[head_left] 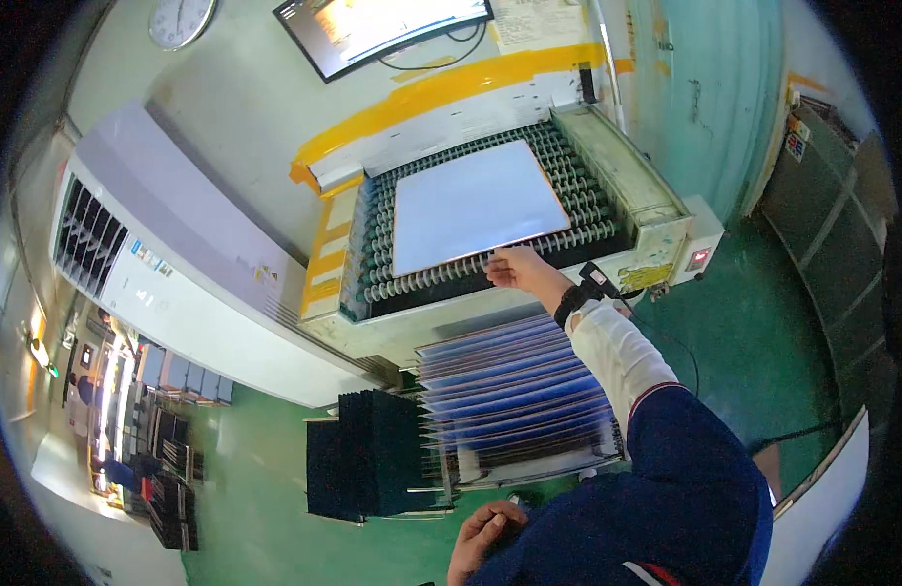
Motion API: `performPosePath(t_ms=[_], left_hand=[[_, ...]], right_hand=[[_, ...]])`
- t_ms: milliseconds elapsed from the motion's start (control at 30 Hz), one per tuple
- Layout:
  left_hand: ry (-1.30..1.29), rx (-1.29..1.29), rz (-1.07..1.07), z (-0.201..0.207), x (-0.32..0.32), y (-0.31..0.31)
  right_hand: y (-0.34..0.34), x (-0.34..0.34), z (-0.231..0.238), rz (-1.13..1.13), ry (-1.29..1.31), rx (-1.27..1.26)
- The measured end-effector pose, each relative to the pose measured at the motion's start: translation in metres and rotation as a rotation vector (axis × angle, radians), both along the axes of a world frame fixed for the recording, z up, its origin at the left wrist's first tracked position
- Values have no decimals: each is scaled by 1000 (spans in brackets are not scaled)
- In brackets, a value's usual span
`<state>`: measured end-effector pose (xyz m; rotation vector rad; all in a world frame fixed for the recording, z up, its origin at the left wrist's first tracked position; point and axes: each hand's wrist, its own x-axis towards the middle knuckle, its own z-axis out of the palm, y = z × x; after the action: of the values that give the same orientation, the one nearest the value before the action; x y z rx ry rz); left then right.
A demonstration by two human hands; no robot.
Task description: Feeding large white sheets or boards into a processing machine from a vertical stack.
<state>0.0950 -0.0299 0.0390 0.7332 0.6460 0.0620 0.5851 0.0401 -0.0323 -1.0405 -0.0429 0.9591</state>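
A flat white rectangular panel (478,205) with a thin copper-coloured edge lies on the rows of ridged rollers (592,234) of a conveyor machine. My right hand (519,270) is stretched forward at the panel's near edge, over the front rollers. Its fingers are loosely bent and apart, and I see nothing held in them. A black strap with a small device (597,279) sits on that wrist. Low in the picture, close to my body, my left hand (485,537) is curled closed with nothing visible in it. Below the machine front, a rack holds several bluish panels (514,391) in spaced rows.
Dark panels (368,454) stand left of the rack on the green floor. A tall white air-conditioner-like cabinet (192,264) flanks the machine's left. On the right are a red-lit switch (700,257), a cable and grey boards (822,225). A screen (382,29) hangs above.
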Motion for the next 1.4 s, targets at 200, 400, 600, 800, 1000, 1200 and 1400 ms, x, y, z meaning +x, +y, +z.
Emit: performPosePath(t_ms=[200,400,600,800,1000,1200,1400], left_hand=[[-3,143,-313,-4,37,0],[-21,204,-413,-9,81,-15],[-100,265,-498,-9,123,-34],[95,496,-270,-63,150,-26],[214,688,-7,-85,159,-15],[270,729,117,-119,158,7],[312,786,115,-120,161,4]], right_hand=[[-77,-14,22,13,-29,51],[-195,-9,12,-44,-66,84],[-335,22,-87,-350,80,110],[-427,43,-178,-854,358,-36],[-455,75,-221,-938,270,-95],[-440,98,-198,-1092,128,-222],[-434,110,-200,-1053,99,-223]])
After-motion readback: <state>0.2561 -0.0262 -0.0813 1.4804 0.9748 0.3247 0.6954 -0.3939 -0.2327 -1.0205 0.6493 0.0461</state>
